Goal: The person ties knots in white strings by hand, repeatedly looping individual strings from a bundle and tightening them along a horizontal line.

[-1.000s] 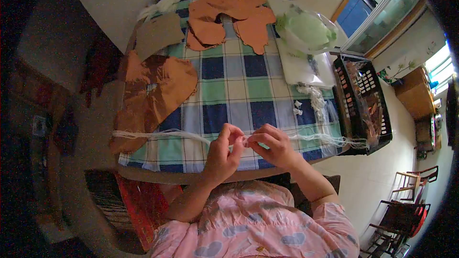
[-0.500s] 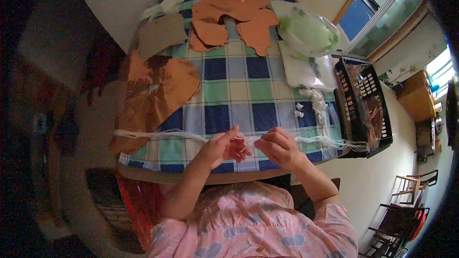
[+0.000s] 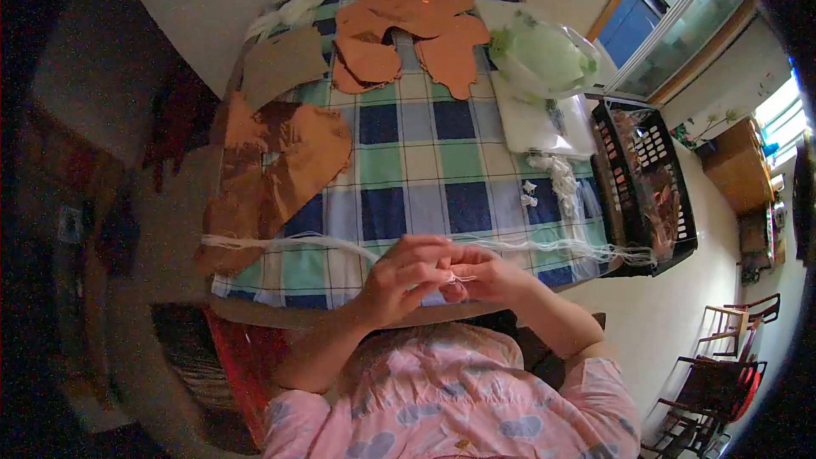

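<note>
My left hand (image 3: 406, 279) and my right hand (image 3: 493, 279) meet at the table's near edge, fingers closed together. Pinched between them is white thread (image 3: 461, 278), its short loose ends showing at the fingertips. Behind the hands, a long bundle of white threads (image 3: 561, 246) runs across the cloth from left to right; its middle is hidden by my fingers. Beyond my right hand lie a few small white pieces (image 3: 529, 195) and a bunched white strand (image 3: 563, 185). Whether the hands hold anything besides thread is hidden.
Copper-coloured sheet pieces (image 3: 310, 153) lie on the checked tablecloth (image 3: 395, 166) at left, with more orange pieces (image 3: 450, 51) at the far side. A clear bag with green print (image 3: 544, 55) rests on white plastic (image 3: 544, 123). A black basket (image 3: 650, 187) stands at the right edge.
My hands have come together from slightly apart. My left fingers, spread before, are now closed on the thread against my right hand.
</note>
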`<state>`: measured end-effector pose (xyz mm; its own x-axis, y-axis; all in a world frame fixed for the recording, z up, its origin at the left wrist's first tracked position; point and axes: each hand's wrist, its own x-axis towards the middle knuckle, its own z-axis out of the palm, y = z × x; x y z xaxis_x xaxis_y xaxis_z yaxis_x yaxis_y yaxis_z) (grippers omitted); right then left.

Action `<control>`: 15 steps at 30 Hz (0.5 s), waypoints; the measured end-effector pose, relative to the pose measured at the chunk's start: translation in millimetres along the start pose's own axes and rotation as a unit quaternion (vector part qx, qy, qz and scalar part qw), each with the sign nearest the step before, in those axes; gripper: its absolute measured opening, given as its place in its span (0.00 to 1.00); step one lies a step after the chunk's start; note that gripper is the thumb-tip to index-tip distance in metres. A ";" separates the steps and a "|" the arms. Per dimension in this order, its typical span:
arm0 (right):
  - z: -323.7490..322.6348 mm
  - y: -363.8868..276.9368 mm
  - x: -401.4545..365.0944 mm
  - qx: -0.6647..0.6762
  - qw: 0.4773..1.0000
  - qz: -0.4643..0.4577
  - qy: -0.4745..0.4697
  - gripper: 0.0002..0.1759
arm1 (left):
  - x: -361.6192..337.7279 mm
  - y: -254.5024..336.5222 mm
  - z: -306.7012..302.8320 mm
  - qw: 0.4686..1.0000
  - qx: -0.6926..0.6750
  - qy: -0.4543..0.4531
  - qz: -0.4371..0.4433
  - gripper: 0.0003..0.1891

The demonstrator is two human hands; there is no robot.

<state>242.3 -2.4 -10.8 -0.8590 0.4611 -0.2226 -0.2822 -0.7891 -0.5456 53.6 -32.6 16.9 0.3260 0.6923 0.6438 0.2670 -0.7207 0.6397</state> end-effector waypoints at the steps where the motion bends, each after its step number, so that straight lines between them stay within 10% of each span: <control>1: -1.7 3.5 1.9 0.050 0.998 0.004 -0.035 0.09 | -2.3 -1.0 3.4 0.998 -0.049 0.021 -0.033 0.07; 7: 1.4 12.3 7.1 -0.198 0.975 -0.079 0.068 0.06 | -17.2 -12.7 15.6 0.912 -0.217 0.170 -0.304 0.04; 13: 33.8 -13.6 -5.7 -0.706 0.629 -0.293 0.140 0.05 | -16.4 -9.9 4.7 0.920 -0.143 0.033 -0.364 0.04; 15: 35.8 -27.0 -0.9 -0.645 0.695 -0.279 0.148 0.06 | -17.8 -2.4 3.9 0.888 -0.278 -0.015 -0.366 0.04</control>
<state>235.4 4.0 33.1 -0.5895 0.7638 0.2628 0.2467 0.4801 -0.8418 50.7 -43.3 2.2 0.2765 0.9604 -0.0353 -0.0679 0.0562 0.9961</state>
